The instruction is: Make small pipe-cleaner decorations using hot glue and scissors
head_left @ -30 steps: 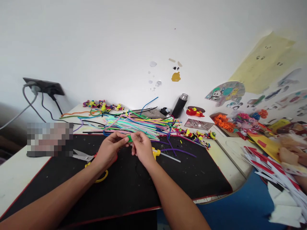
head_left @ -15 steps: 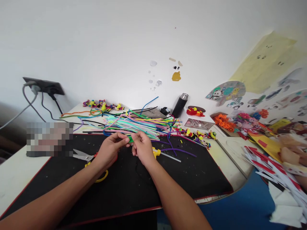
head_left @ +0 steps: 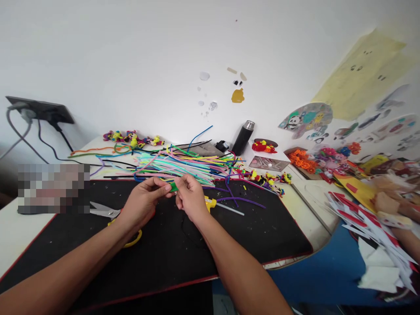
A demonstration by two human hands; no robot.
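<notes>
Pinches a small green piece (head_left: 173,187) between the fingertips of left hand (head_left: 147,200) and right hand (head_left: 192,196), above far part of black mat (head_left: 259,240). Has on this mat scissors (head_left: 105,211) and yellow glue gun (head_left: 210,203); behind it, coloured stems (head_left: 177,166).
</notes>
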